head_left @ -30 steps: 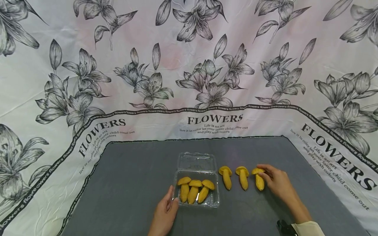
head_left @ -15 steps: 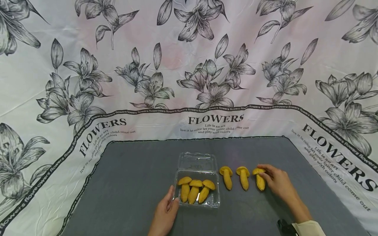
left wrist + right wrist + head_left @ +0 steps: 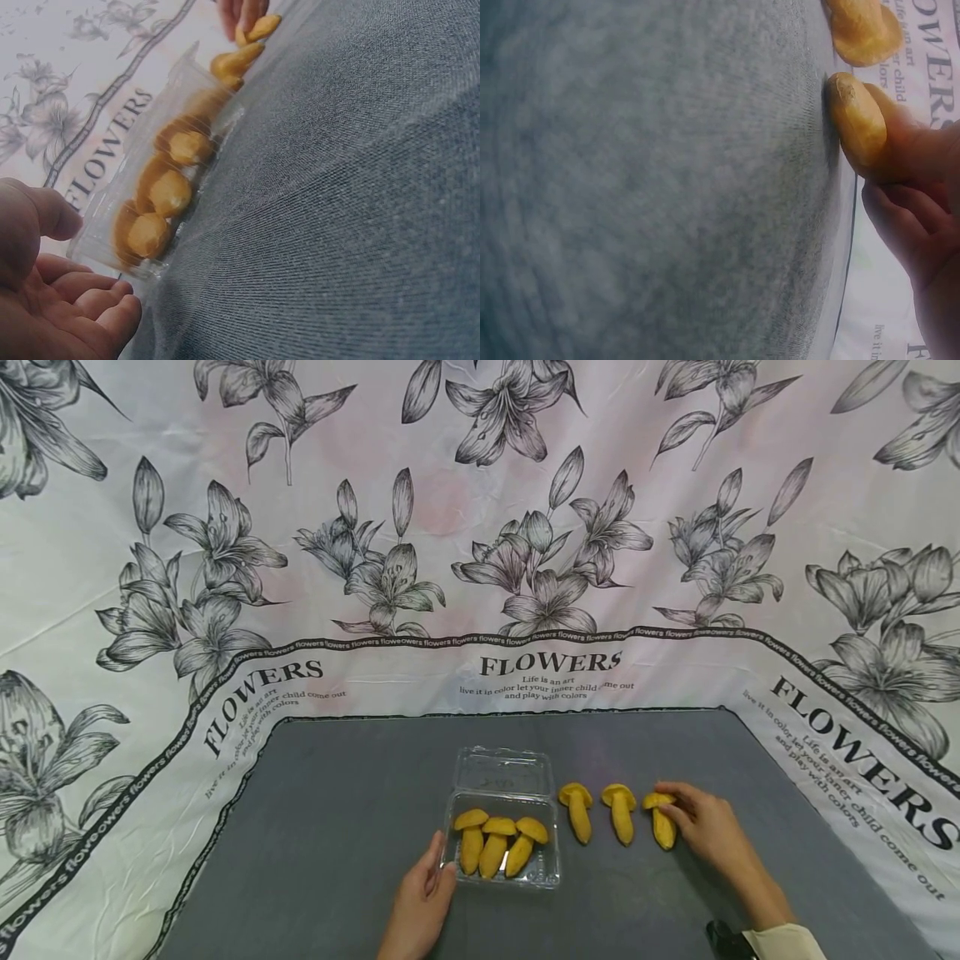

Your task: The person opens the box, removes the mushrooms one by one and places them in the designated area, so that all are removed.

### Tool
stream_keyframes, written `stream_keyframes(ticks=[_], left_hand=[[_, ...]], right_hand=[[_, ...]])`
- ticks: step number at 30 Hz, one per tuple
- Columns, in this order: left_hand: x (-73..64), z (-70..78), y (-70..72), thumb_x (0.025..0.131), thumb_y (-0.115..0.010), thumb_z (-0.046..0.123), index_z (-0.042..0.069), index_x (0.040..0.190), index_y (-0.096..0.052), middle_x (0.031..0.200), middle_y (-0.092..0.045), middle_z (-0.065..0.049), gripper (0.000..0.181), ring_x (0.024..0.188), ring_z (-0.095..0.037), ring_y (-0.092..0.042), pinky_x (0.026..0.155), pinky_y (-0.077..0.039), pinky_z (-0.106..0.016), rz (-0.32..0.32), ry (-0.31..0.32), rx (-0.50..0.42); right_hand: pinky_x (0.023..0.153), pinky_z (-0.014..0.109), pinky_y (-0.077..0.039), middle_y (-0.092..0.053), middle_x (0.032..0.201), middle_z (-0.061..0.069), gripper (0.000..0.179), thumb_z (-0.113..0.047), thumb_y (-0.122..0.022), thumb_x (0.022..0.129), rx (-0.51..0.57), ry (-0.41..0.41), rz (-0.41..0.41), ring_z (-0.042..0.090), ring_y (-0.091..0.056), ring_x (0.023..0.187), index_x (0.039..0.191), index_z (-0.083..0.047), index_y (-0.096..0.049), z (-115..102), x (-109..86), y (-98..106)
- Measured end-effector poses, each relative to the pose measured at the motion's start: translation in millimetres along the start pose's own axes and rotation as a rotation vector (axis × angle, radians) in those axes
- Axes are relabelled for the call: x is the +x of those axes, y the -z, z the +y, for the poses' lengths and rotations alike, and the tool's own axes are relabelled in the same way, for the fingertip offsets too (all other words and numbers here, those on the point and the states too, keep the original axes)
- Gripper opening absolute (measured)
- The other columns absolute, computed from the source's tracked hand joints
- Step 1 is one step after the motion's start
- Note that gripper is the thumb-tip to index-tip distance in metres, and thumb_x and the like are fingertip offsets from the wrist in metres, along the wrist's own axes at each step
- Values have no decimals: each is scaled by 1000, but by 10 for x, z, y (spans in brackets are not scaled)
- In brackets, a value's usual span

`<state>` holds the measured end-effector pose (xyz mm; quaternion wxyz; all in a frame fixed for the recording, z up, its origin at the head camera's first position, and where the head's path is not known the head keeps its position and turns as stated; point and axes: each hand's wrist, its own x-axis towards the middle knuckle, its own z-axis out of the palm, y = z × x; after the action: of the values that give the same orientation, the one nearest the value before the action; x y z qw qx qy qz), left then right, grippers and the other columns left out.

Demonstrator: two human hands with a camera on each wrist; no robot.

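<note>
My right hand (image 3: 707, 824) pinches the cap of a yellow toy-like mushroom (image 3: 663, 831) at the right end of a short row. Its stem points toward me on the grey cloth, and the right wrist view shows the mushroom (image 3: 857, 124) between thumb and fingers. Two more mushrooms, a middle one (image 3: 622, 814) and a left one (image 3: 578, 814), lie beside it. Left of these stands a clear plastic clamshell box (image 3: 542, 864), lid raised, with three mushrooms (image 3: 492, 847) side by side inside. My left hand (image 3: 420, 893) rests against the box's left side, fingers loosely bent.
A grey cloth (image 3: 337, 827) covers the table. Behind and along both sides hangs a white sheet (image 3: 420, 681) printed with flowers and lettering. A dark object (image 3: 726, 939) shows by the right sleeve (image 3: 783, 942).
The view has shifted very slightly. Both hands, the box and the mushrooms keep almost the same places; the right hand stays on the rightmost mushroom.
</note>
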<state>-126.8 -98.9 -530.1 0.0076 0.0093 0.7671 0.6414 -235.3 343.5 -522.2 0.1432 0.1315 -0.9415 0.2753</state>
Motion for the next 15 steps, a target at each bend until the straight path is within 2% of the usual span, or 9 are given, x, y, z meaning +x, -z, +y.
stream_keyframes(ticks=[8,15], left_hand=[[30,2,-2,110,-59,17,-16,160,-25,166,-25,-34,68,153,-48,-27,119,-39,-51,-30,34,-43],[36,-3,2,111,-58,16,-16,160,-24,166,-24,-35,67,153,-48,-27,119,-39,-49,-35,35,-56]], right_hand=[[89,55,-62,-69,137,22,33,-16,-73,103,7,-1,-39,40,-73,112,134,-3,-71,9,-15,32],[89,55,-61,-69,137,22,33,-14,-75,101,-1,30,-9,41,-72,113,132,-3,-72,-8,-32,37]])
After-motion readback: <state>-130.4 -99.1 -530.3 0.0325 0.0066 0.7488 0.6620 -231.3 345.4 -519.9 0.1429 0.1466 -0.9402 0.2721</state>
